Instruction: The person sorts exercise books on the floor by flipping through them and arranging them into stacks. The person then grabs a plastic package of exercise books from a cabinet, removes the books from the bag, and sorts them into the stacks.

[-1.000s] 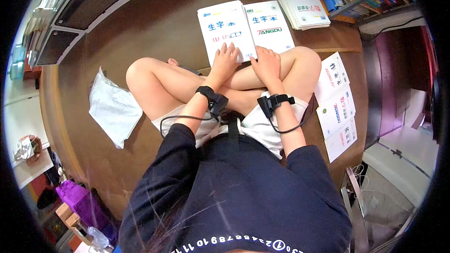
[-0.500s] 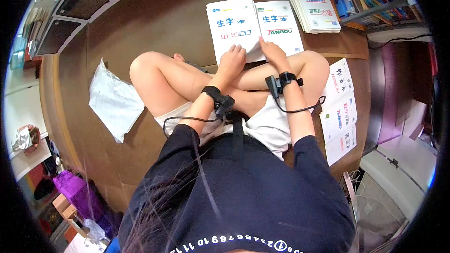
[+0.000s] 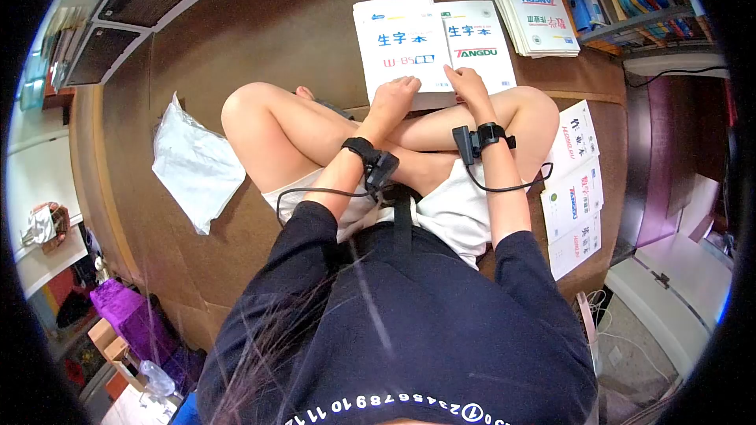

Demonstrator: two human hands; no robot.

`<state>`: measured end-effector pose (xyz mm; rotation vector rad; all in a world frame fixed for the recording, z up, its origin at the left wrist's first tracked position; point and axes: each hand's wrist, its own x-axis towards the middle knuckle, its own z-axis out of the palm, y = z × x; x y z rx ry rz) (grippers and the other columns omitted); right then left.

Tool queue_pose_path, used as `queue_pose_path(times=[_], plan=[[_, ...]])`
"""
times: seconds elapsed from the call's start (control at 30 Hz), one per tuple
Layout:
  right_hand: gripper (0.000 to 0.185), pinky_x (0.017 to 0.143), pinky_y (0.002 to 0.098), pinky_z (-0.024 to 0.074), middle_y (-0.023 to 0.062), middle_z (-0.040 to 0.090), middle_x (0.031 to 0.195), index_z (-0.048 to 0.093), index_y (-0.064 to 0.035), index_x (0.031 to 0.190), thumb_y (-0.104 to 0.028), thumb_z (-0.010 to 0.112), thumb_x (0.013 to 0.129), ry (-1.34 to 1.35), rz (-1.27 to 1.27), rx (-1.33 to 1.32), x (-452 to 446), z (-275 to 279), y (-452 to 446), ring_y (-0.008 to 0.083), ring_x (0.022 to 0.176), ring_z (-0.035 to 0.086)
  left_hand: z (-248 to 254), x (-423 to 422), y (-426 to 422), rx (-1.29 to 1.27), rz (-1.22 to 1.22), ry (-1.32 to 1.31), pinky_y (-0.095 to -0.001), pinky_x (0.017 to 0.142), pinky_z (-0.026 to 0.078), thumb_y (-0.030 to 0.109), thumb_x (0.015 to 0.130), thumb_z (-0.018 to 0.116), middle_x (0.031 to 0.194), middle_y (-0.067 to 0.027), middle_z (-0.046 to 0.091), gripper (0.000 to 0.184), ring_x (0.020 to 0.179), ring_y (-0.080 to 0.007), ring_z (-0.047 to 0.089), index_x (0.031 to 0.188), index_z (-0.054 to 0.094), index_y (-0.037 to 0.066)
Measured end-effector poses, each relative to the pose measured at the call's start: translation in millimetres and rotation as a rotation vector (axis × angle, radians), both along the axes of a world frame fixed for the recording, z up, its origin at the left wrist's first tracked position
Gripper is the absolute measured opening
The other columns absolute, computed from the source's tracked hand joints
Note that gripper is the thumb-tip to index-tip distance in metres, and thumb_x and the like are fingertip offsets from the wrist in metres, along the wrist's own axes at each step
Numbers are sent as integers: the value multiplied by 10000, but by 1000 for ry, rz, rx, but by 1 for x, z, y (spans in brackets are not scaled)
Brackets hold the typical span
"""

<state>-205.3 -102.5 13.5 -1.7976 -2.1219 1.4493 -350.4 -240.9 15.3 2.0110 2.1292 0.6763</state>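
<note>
Two piles of white booklets lie side by side beyond my crossed legs. My left hand, fingers curled, grips the near edge of the left booklet pile, whose top cover seems slightly askew. At that pile's lower right corner, my right hand has its thumb and fingers pressed together on the cover's corner. The right booklet, with a green TANGDU print, lies just past my right fingers, partly under the left pile's edge.
A larger booklet stack lies at the upper right, beside a shelf. Three overlapping booklets lie right of my right knee. A clear plastic bag lies left of my left knee.
My left hand has gone from lying flat with fingers spread to curled at the pile's edge. My right hand has moved up to the pile's corner. The view has shifted slightly.
</note>
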Motion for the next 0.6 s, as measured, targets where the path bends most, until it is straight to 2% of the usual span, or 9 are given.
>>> queue_pose_path(times=[0.1,0.2,0.3,0.4,0.5,0.6], plan=[[463,619,323,496,173,645,727,632,13,821,-445,567,827,-56,24,120,3,-5,-1,270,686,646,-3,3,0,165,-65,40,-354,677,530,32,753,521,873,-91,635,96,841,-256,633,841,558,47],[396,674,323,495,150,649,762,633,7,852,-384,630,794,7,-45,138,5,-10,-1,267,752,648,-1,4,-1,183,-74,12,-358,684,529,21,753,521,898,-87,639,118,849,-263,630,862,565,37],[341,621,315,512,133,643,795,585,28,976,-256,649,798,231,-15,14,5,-12,1,237,733,650,0,9,-3,221,-6,-50,-358,698,532,13,754,528,954,-92,645,166,888,-271,631,912,575,32],[343,547,287,519,133,631,815,507,51,1083,-147,609,822,539,-131,-358,4,56,-22,209,755,657,10,10,0,15,94,-123,-355,712,532,0,752,542,1019,-113,646,223,923,-274,633,970,577,34],[405,488,242,515,162,624,853,426,52,1184,-97,577,840,466,-37,-338,10,39,-15,196,791,665,1,9,1,129,34,-170,-358,799,509,8,747,567,1097,-125,624,307,1025,-282,599,1053,575,42],[376,574,332,535,198,640,874,464,21,1192,-109,554,850,384,-204,-88,10,33,-13,277,831,668,7,11,4,232,-86,-117,-393,932,432,33,742,594,1202,-136,563,393,1157,-287,512,1132,546,42]])
